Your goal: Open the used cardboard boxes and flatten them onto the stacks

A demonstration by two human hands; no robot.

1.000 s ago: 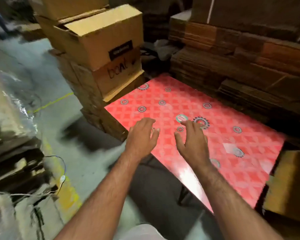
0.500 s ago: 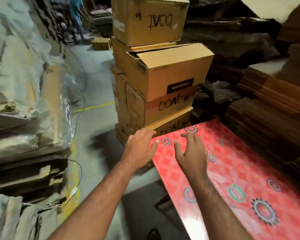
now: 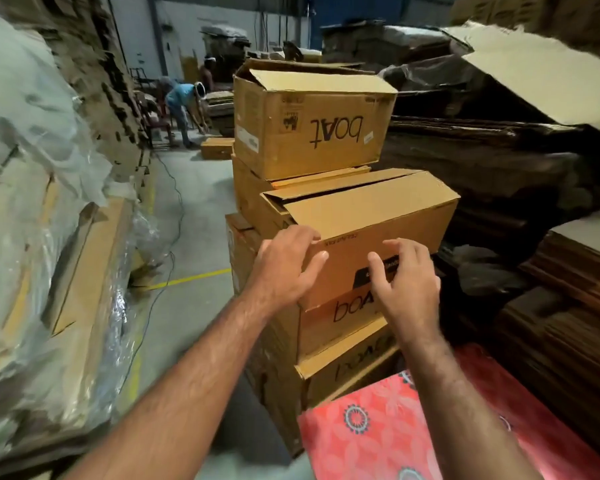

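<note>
Brown cardboard box (image 3: 368,220), black-labelled, sits under another reading "boAt" (image 3: 312,133). Left hand (image 3: 284,268) spread against its corner; right hand (image 3: 409,282) hovers, fingers splayed.

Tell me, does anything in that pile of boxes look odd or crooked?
Yes. The top box sits upside down, its "boat" print inverted and a flap sticking up. The box under the hands juts out askew from the stack, its top flaps loose.

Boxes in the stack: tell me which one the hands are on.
The second box from the top, with the black label. The left hand rests on its near corner; the others go untouched.
</note>
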